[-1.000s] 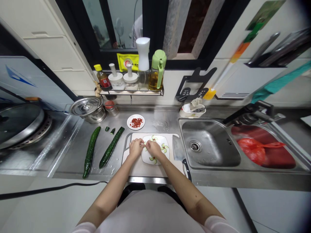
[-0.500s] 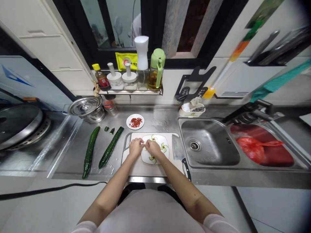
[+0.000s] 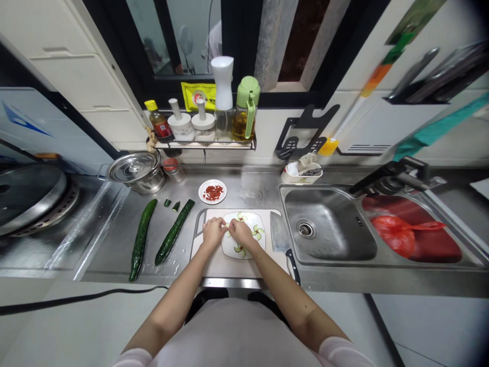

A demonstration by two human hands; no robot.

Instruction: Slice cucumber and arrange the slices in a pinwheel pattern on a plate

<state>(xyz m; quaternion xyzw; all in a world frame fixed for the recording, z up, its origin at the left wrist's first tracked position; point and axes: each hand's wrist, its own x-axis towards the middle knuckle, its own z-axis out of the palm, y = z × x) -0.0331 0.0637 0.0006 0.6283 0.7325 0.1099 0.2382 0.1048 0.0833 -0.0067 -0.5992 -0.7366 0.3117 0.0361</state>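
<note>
A white plate (image 3: 250, 247) lies on a pale cutting board (image 3: 229, 265), with thin cucumber slices (image 3: 258, 232) folded into curls along its rim. My left hand (image 3: 213, 232) and my right hand (image 3: 240, 233) meet over the plate's left side, fingertips pinched together on a cucumber slice (image 3: 228, 229) that is mostly hidden. A cleaver (image 3: 280, 238) rests on the board's right edge, blade away from me. Two long cucumbers (image 3: 141, 238) (image 3: 174, 232) lie on the steel counter to the left, with cut ends (image 3: 172, 205) behind them.
A small dish of red bits (image 3: 213, 191) sits behind the board. A lidded steel pot (image 3: 135, 172) and a wok (image 3: 30, 196) stand at left. The sink (image 3: 328, 232) is at right, beside a red bag (image 3: 397, 235) in a basin. A condiment shelf (image 3: 206, 145) hangs on the wall.
</note>
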